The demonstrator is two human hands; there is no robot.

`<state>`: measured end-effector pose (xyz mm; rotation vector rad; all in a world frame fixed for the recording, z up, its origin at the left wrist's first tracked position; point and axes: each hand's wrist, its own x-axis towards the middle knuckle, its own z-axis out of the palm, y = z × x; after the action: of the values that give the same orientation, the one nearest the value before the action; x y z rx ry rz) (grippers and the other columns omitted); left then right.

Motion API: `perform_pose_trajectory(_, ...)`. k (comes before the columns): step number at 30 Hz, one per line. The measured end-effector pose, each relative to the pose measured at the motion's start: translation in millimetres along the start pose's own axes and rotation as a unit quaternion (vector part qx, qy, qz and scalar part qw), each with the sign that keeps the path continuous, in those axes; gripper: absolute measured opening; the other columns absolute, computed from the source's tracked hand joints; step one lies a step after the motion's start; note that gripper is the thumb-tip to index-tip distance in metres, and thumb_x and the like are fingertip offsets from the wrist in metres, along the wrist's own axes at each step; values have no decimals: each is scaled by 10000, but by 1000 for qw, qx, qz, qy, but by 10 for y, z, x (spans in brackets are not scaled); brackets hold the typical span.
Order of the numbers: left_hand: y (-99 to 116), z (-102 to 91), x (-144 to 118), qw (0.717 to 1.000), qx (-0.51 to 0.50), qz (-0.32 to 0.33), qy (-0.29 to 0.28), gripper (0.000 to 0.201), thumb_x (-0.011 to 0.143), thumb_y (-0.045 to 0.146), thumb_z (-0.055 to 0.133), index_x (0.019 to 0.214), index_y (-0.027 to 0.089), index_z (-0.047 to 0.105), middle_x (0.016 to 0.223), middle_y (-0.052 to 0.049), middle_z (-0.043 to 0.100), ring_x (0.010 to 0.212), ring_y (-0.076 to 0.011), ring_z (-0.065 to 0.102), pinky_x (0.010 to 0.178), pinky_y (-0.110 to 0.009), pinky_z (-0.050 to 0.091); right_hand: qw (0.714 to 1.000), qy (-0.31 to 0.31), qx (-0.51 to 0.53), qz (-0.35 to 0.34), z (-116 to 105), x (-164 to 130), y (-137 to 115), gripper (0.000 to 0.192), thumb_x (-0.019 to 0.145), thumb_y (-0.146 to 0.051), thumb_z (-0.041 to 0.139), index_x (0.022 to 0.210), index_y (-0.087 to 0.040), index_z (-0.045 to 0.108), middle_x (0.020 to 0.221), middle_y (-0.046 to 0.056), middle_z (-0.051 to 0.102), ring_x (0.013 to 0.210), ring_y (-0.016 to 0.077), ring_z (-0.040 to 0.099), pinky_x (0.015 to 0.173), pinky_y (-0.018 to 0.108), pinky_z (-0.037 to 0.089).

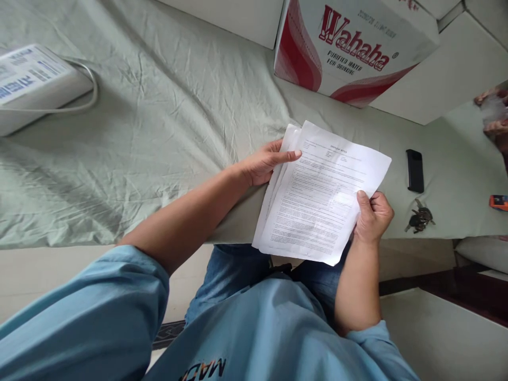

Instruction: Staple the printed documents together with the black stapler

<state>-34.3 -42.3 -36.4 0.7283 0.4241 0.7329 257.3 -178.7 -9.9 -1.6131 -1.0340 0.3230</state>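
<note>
Printed sheets (pixel 321 196), a thin loose stack of a few white pages, hang out over the near edge of the green bedsheet (pixel 159 106), half above the person's lap. The right hand (pixel 373 217) pinches the stack at its 4 o'clock corner, thumb pressed flat on the top page and fingers curled behind. The left hand (pixel 265 161) lies at the stack's 10 o'clock edge, fingers stretched out and together, index tip resting on the top sheet and the lower pages fanned out beneath it.

Paper like this looks very light and limp: held by one corner it would likely droop and the pages slide apart, since nothing binds them that I can see. It creases easily, so a flat pinch at two opposite edges, as now, seems the safest hold.

At 12 o'clock from the pages stands a red-and-white Wahaha carton (pixel 349 47). At 3 o'clock lie a black phone (pixel 415 170) and a bunch of keys (pixel 420 218). Far off at 10 o'clock sits a white box (pixel 32 84) with a cord.
</note>
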Motion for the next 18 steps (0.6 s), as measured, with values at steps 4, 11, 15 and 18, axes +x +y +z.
perform_pose_trajectory(4,-53,-28,19,1000,5,-1,25,329,824,356,1002,1033,171,827,1051,-115,868,1060,-325,853,1062,-502,672,1000,9,21,3,0,-72,-7,461,792,-622,916,929,-215,749,806,-30,681,693,128,573,655,280,485)
perform_pose_trajectory(11,-73,-89,96,996,-36,34,72,334,826,340,975,1067,172,816,1038,-108,873,1125,-347,843,1085,-494,672,985,-60,83,138,-750,-855,63,465,878,-595,883,735,-189,706,582,-47,574,462,54,410,441,193,302)
perform_pose_trajectory(15,-99,-78,129,992,-70,60,86,353,850,319,941,1133,166,798,1080,-115,878,1214,-377,822,1144,-516,651,903,-308,56,293,-960,-1456,74,436,898,-616,880,907,-181,854,661,46,752,510,127,619,441,219,451)
perform_pose_trajectory(18,-143,5,114,993,-83,60,63,379,877,332,928,1192,175,789,1132,-123,881,1266,-377,809,1168,-510,641,871,-351,113,325,-749,-1705,17,574,834,-650,936,1208,-224,846,1068,134,885,910,248,838,746,359,693)
